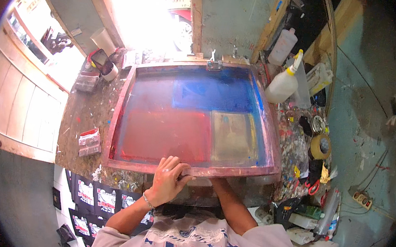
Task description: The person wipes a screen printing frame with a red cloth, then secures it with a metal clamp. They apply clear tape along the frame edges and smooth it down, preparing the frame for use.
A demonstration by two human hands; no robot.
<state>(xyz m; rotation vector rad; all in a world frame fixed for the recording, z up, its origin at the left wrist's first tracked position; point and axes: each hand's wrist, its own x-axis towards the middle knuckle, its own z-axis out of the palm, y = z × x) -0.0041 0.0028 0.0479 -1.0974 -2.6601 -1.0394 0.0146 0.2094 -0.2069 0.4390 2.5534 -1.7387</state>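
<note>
A large screen printing frame point(194, 169) with reddish wooden rails lies over the worktable, its near rail toward me. Its mesh is stained in blue, red and yellowish patches. My left hand point(168, 179) holds the near rail left of its middle, fingers bent over the top and thumb against the front. My right forearm point(233, 203) reaches under the near rail. The frame hides my right hand, so its fingers and anything in them do not show. A metal hinge clamp point(214, 66) sits at the middle of the far rail.
A spray bottle point(280, 86) and a white plastic bottle point(283, 46) stand at the far right. Tape rolls point(320, 147) and red-handled scissors point(314, 187) lie along the right edge. A small clear box point(90, 142) rests left of the frame. Printed dark pieces point(106, 199) lie below left.
</note>
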